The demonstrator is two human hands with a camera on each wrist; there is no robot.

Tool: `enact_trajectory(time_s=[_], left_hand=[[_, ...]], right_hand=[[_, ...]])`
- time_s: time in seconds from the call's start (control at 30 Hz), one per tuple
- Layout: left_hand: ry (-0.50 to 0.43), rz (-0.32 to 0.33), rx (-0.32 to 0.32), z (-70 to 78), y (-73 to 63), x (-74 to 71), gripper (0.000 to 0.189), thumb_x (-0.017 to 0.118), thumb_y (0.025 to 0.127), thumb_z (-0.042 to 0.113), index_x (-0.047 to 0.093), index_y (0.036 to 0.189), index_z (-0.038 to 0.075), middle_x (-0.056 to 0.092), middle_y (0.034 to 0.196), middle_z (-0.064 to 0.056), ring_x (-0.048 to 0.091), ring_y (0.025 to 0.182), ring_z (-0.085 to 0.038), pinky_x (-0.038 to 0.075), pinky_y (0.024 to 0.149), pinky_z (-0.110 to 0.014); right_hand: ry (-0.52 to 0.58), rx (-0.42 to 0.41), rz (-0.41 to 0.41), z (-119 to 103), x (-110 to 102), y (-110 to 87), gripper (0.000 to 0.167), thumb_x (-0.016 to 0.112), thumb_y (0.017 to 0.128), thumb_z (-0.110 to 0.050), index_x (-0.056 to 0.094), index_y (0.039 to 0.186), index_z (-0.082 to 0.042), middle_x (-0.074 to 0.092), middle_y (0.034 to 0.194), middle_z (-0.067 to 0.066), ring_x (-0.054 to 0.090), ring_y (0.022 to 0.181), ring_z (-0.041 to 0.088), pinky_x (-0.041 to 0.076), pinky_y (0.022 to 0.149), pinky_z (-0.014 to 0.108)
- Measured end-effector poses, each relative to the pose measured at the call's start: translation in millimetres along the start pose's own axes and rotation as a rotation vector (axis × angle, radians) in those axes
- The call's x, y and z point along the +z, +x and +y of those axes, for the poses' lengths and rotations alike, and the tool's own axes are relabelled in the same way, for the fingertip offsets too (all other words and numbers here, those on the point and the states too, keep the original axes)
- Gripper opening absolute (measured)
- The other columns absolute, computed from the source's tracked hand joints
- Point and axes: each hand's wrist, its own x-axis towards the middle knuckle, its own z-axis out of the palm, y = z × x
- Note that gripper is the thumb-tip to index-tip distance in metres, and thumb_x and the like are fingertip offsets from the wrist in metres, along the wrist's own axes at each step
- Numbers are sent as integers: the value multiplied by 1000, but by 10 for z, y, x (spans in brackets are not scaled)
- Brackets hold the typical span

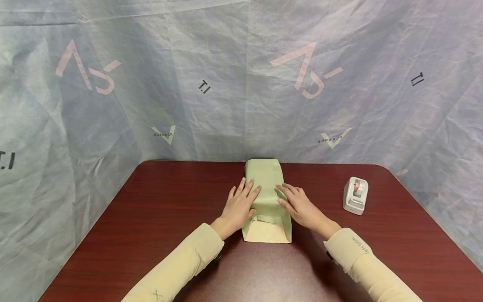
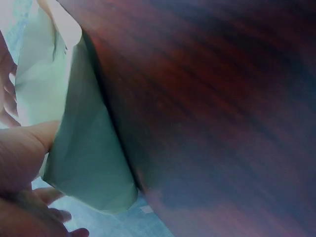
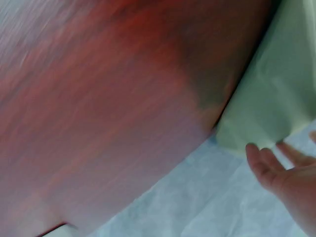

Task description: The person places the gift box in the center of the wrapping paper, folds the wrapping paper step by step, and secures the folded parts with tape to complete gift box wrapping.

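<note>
A long package wrapped in pale green paper (image 1: 266, 174) lies on the table, its near end unfolded into a flap with a cream inner face (image 1: 266, 232). Along its left edge rests my left hand (image 1: 239, 205), fingers spread; the left wrist view shows the thumb (image 2: 42, 132) against the top of the paper (image 2: 94, 133). My right hand (image 1: 303, 208) lies at the right edge with its fingers extended over the wrap. In the right wrist view those fingertips (image 3: 253, 150) overlap the green side of the package (image 3: 276, 94).
To the right stands a white tape dispenser (image 1: 355, 196) with a roll in it. The dark red wooden table (image 1: 181, 188) has rounded far corners. Behind it hangs a grey printed cloth (image 1: 226, 113), which also runs along both sides.
</note>
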Motion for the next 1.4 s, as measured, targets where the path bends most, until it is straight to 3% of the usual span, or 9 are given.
enact_trajectory(time_s=[0.1, 0.2, 0.27, 0.4, 0.5, 0.93, 1.13, 1.4], left_hand=[[1, -1, 13, -6, 5, 21, 77, 69, 81, 29, 27, 145, 19, 20, 152, -8, 15, 141, -27, 24, 107, -51], [-5, 14, 26, -5, 10, 35, 79, 71, 80, 27, 28, 145, 18, 23, 151, -9, 19, 140, -27, 24, 107, -51], [-5, 20, 31, 1, 14, 38, 80, 72, 78, 26, 28, 144, 16, 23, 150, -11, 21, 139, -27, 25, 107, -51], [2, 19, 33, 24, 18, 40, 81, 74, 77, 25, 28, 143, 14, 24, 149, -13, 24, 138, -27, 26, 105, -52], [4, 13, 25, 35, 17, 34, 82, 74, 77, 25, 28, 143, 14, 23, 149, -13, 23, 138, -27, 27, 105, -52], [40, 17, 10, 55, 33, 46, 82, 75, 76, 25, 29, 142, 15, 25, 149, -12, 25, 137, -27, 28, 104, -51], [52, 32, 3, 70, 39, 57, 81, 75, 75, 24, 30, 141, 14, 27, 148, -12, 27, 137, -26, 31, 103, -49], [61, 27, -4, 89, 43, 47, 82, 76, 74, 24, 30, 141, 14, 26, 148, -12, 26, 137, -26, 31, 102, -48]], right_hand=[[-16, -63, 13, 85, -52, -7, 43, 45, 94, -5, 40, 137, -4, 43, 136, 20, 41, 119, 39, 36, 96, 53], [-81, -145, 30, 176, -78, -23, 56, 50, 83, 13, 42, 135, -4, 45, 135, 19, 43, 117, 36, 39, 94, 49], [-118, -187, 23, 227, -81, -37, 65, 56, 75, 17, 43, 135, -6, 42, 137, 19, 42, 119, 35, 40, 93, 48], [-187, -245, -19, 282, -63, -52, 79, 76, 66, 3, 43, 136, -11, 38, 141, 16, 38, 125, 34, 40, 94, 48], [-234, -278, -41, 280, -47, -43, 88, 82, 61, -7, 41, 138, -14, 37, 143, 13, 35, 129, 33, 39, 95, 50], [-235, -292, -82, 297, -80, 20, 84, 82, 61, -13, 44, 137, -17, 43, 141, 6, 39, 128, 31, 44, 86, 51], [-186, -303, -28, 287, -49, 58, 77, 81, 62, -29, 50, 131, -15, 48, 135, 9, 43, 123, 29, 45, 83, 50], [-158, -272, -3, 265, -6, 94, 70, 80, 63, -30, 54, 126, -14, 51, 130, 11, 45, 119, 28, 44, 85, 49]])
